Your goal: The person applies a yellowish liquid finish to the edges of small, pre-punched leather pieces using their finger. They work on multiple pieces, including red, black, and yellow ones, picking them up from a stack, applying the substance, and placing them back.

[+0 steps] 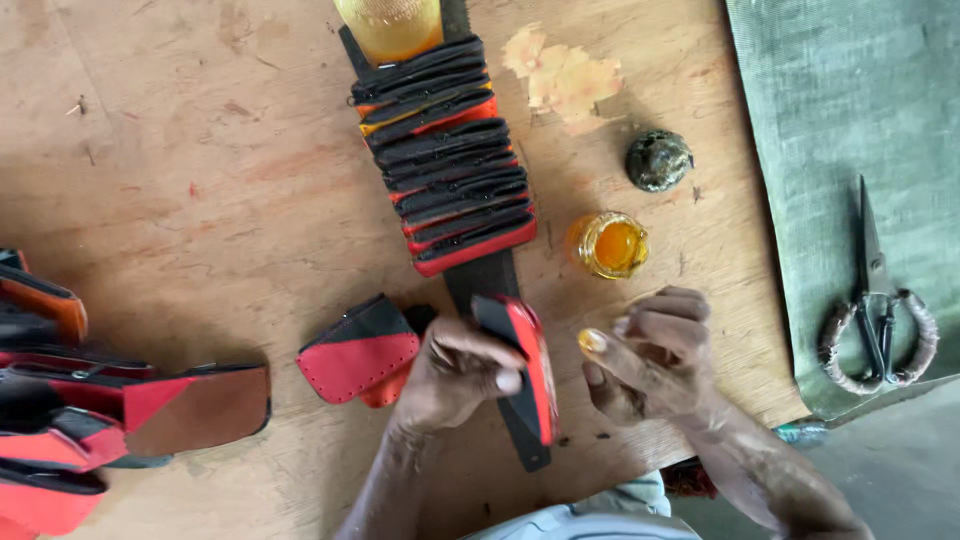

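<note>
Red-and-black leather piece (pixel 525 365) in left hand (pixel 455 370) above scuffed plywood table (pixel 200 180)

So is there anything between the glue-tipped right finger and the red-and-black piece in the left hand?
Nothing visible. The right hand, its fingertip coated in amber glue, is apart from the red-and-black leather piece held upright by the left hand, with only bare wooden table showing in the gap.

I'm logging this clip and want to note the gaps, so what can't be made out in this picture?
Head view:
- Orange container: top cut off by the upper edge.
- Red and black pieces at left: cut off by the left edge.
- Black strip: its middle hidden by the stacked pieces and left hand.
- Right hand: fingertip looks yellow; what coats it is too small to tell.
</note>
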